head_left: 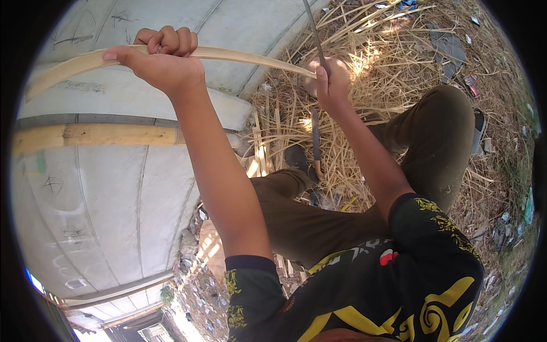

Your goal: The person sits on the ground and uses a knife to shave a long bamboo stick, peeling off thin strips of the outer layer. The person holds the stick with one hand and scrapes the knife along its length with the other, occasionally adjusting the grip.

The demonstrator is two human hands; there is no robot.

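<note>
- Pale bamboo strip (pixel 245 55): curves before the grey wall (pixel 231 28), its right end at the right hand.
- Left hand (pixel 171 64): fingers curled closed around the strip, thumb extended along it.
- Right hand (pixel 334 86): closed around the near end of a long dark blade (pixel 314 31).
- Round block (pixel 309 86): beneath that hand.
- Wood-handled knife (pixel 315 137): lying among shavings (pixel 413 62).

My left hand (pixel 171 67) grips a long, pale, bendy strip (pixel 239 55). My right hand (pixel 333 88) holds a dark blade (pixel 315 34), and the strip's end is right beside it. Dry yellow straws (pixel 393 74) lie about, a knife (pixel 316 137) by my foot (pixel 296 156). A grey wall (pixel 114 199) is on my left.
</note>
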